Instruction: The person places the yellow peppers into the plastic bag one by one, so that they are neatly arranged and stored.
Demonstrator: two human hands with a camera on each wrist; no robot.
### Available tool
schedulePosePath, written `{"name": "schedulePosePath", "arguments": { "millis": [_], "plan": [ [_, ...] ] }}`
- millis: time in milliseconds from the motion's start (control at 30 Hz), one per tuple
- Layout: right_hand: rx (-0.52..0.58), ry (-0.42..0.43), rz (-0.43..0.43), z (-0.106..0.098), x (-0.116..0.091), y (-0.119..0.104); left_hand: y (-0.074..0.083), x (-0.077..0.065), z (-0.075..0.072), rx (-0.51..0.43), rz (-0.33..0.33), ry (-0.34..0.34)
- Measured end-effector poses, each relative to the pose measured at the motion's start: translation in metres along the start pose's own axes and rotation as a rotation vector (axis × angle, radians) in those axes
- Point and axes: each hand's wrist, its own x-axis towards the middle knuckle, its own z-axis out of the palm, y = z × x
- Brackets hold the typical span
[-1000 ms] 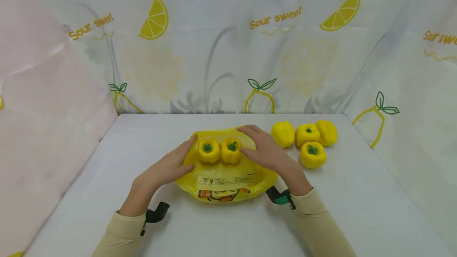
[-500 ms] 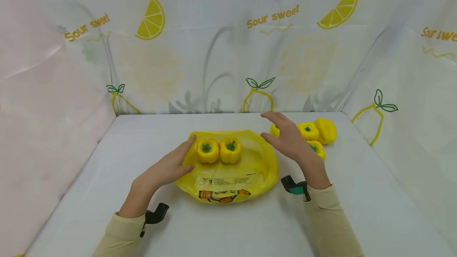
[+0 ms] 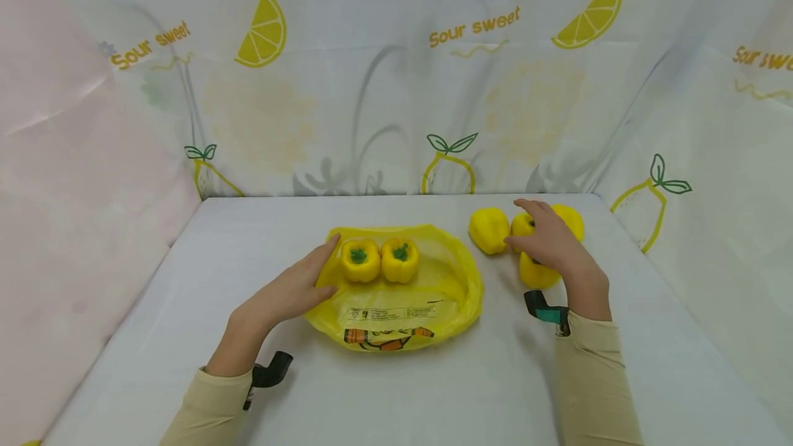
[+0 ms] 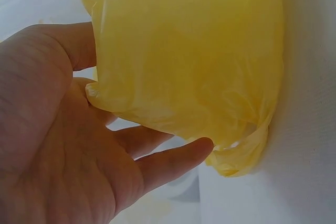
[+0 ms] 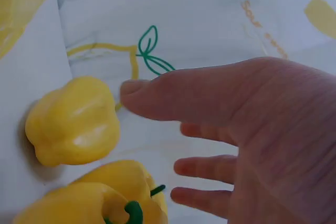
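Note:
A yellow plastic bag [image 3: 455, 319] lies on the table with its mouth facing up. Two yellow bell peppers, a left one [image 3: 361, 263] and a right one [image 3: 399, 263], sit side by side in it. At the bag's left rim, my left hand [image 3: 294, 288] touches the plastic with thumb and fingers spread; in the left wrist view, the bag [image 4: 189, 51] hides the thumb tip and some fingertips. My right hand [image 3: 551, 243] hovers over the loose bell peppers with its fingers apart, holding nothing. The nearest pepper [image 3: 537, 274] is partly hidden beneath it.
Other loose yellow peppers lie at the back right: one on its side [image 3: 489, 230], another [image 3: 522, 224] half covered by the hand, and one farther right [image 3: 570, 219]. A white cloth covers the table [image 3: 396, 398]. A lemon-print curtain [image 3: 372, 88] stands behind.
My right hand has left the bag's right rim and moved right, over the loose peppers. The left hand stays at the left rim, and the two peppers in the bag have not moved.

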Motion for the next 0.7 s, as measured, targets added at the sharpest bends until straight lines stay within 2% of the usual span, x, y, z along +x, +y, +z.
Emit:
{"name": "schedulePosePath", "arguments": {
  "millis": [267,533,700],
  "plan": [
    [-0.036,-0.136,0.082,-0.010,-0.005,0.020,-0.001,-0.001,-0.001,0.013,-0.010,0.000],
    [0.028,-0.230,0.195,-0.017,-0.016,0.020,-0.002,0.000,0.001,0.014,-0.014,0.002],
    [0.041,-0.302,0.253,-0.014,-0.018,0.025,-0.002,0.001,0.002,0.011,-0.024,-0.007]
  ]
}}
